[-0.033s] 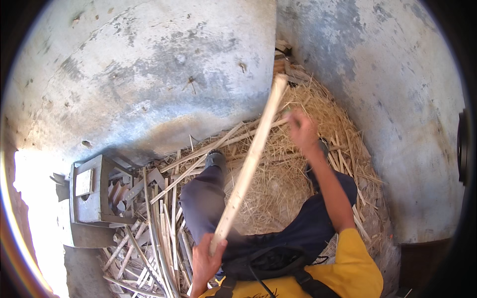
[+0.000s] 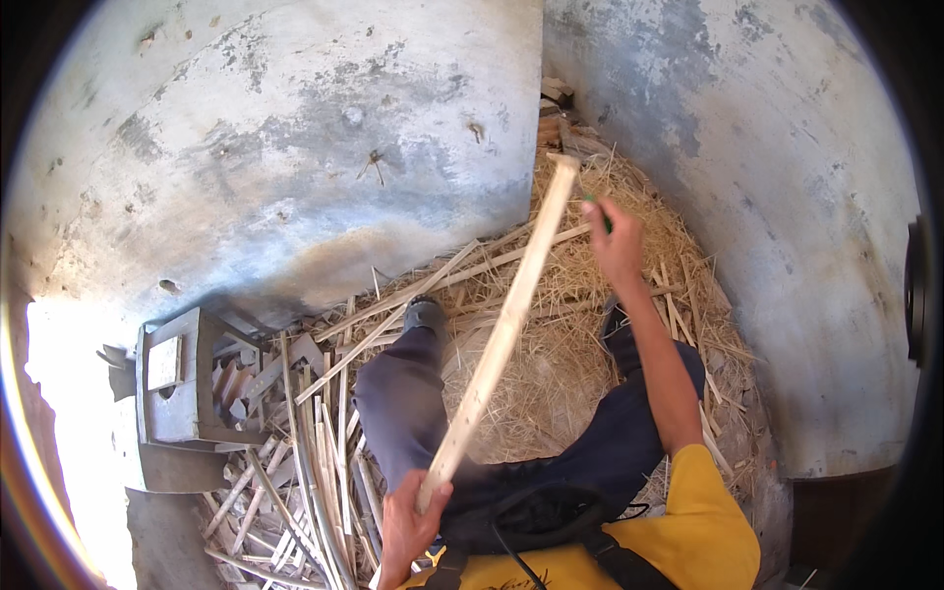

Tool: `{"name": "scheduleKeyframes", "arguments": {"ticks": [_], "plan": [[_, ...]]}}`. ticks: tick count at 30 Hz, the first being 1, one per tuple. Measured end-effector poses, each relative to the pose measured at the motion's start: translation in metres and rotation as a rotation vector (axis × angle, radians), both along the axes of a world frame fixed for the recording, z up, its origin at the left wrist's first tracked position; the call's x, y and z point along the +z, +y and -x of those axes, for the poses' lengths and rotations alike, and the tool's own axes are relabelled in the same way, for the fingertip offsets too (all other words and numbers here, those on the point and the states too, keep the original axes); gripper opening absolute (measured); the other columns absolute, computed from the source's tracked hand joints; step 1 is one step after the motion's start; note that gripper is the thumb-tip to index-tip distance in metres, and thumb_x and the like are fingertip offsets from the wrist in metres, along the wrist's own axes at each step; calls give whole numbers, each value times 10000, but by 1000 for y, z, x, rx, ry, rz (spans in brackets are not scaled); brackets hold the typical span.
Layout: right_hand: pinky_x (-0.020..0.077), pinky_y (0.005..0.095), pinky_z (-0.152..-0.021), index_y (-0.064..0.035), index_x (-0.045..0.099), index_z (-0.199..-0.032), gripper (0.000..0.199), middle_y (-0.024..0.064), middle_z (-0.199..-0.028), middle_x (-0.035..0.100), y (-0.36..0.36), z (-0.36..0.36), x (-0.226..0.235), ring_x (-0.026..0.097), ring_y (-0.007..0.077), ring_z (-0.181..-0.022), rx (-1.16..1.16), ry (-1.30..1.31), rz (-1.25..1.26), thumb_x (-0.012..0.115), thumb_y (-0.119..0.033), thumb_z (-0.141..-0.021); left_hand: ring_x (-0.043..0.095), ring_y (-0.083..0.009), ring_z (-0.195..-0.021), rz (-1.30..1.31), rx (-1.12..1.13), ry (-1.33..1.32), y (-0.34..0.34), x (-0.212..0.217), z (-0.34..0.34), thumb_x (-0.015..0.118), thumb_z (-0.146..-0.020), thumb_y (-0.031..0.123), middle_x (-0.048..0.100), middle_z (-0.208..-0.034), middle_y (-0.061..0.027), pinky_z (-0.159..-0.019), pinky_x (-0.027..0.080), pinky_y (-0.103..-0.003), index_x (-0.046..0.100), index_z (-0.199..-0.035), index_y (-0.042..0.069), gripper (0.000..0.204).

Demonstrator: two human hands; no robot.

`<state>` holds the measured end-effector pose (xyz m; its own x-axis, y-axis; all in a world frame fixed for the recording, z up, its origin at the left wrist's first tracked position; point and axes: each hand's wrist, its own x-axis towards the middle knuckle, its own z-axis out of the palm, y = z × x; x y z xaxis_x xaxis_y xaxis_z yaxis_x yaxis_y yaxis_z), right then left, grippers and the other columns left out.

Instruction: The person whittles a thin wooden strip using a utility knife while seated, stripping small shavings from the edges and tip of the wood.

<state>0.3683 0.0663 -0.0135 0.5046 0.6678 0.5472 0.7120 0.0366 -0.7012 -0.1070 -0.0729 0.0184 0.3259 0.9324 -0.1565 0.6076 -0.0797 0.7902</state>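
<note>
A long pale bamboo strip (image 2: 501,354) slants from my lap up and away to the right. My left hand (image 2: 413,518) is closed round its near end. Just right of the far end, my right hand (image 2: 619,246) is closed on a small green tool (image 2: 606,222). Most of that tool is hidden in the fingers, and its kind cannot be made out. The tool and the strip look slightly apart. A small piece sticks out sideways at the strip's far tip.
Straw-like shavings (image 2: 551,393) cover the floor between my legs. Several thin strips (image 2: 315,462) and offcuts lie in a heap to the left. A grey box-like wooden piece (image 2: 177,374) stands beyond them. Weathered walls (image 2: 324,128) meet in a corner ahead.
My right hand has moved slightly right, and the green tool in it shows more plainly. The strip's far end has shifted slightly right. My left hand keeps its grip.
</note>
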Motion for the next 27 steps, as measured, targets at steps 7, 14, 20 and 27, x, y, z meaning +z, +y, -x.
{"name": "scheduleKeyframes", "arguments": {"ticks": [7, 14, 20, 27], "plan": [[383, 316, -589, -19, 729, -1123, 434, -22, -741, 589, -3, 2, 13, 469, 97, -613, 96, 220, 13, 642, -444, -1105, 669, -210, -591, -57, 162, -48, 17, -7, 10, 815, -963, 166, 697, -704, -161, -574, 494, -365, 694, -1017, -2, 214], [288, 219, -461, -28, 692, -1382, 428, -48, -739, 574, -14, 74, 24, 356, 19, -500, 575, 828, 114, 697, -340, -1089, 717, -293, -634, -164, 119, -43, 26, -13, -15, 850, -936, 168, 713, -751, -173, -606, 528, -393, 651, -983, 12, 258], [227, 245, -458, -30, 756, -1284, 355, -109, -653, 509, -20, 80, 21, 332, 7, -486, 514, 967, 64, 829, -226, -997, 745, -344, -718, -161, -8, 15, 29, -14, -33, 905, -891, 217, 720, -810, -175, -665, 570, -422, 633, -1053, 12, 376], [226, 252, -460, -27, 766, -1175, 316, -104, -634, 526, -34, 83, 28, 347, 10, -485, 443, 989, 13, 857, -254, -975, 748, -299, -905, -349, -62, -51, 57, 2, -68, 971, -799, 168, 688, -1164, -148, -842, 628, -414, 545, -1291, -10, 676]]}}
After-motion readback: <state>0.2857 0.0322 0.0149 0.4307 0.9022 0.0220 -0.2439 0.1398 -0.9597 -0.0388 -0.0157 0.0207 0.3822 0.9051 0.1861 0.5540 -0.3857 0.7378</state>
